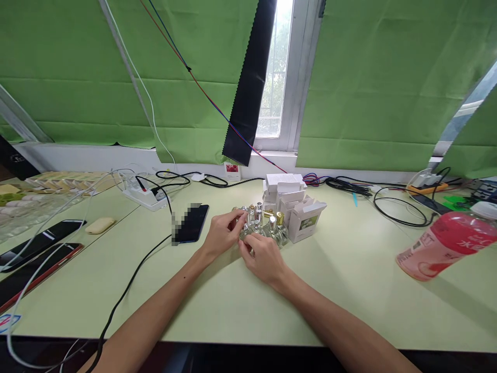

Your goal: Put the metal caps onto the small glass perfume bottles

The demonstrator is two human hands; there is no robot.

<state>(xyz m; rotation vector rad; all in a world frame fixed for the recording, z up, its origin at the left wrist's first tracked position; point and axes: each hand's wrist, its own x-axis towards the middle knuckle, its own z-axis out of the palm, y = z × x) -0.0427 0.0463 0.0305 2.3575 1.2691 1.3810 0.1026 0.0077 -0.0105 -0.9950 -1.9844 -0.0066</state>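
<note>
While my left hand (224,233) and right hand (261,254) pinched one small glass bottle (248,231) mid-table beside the white boxes (293,204) — slick, breakable (judging by its sheen) — I thought its capped neck the safest place to grip.

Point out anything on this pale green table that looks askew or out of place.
The pink plastic drink bottle at the right leans steeply with its white cap up to the right, though lens distortion may exaggerate this. Black cables sprawl loosely. The left hand and right hand touch small glass bottles, which stand upright beside white cartons.
</note>
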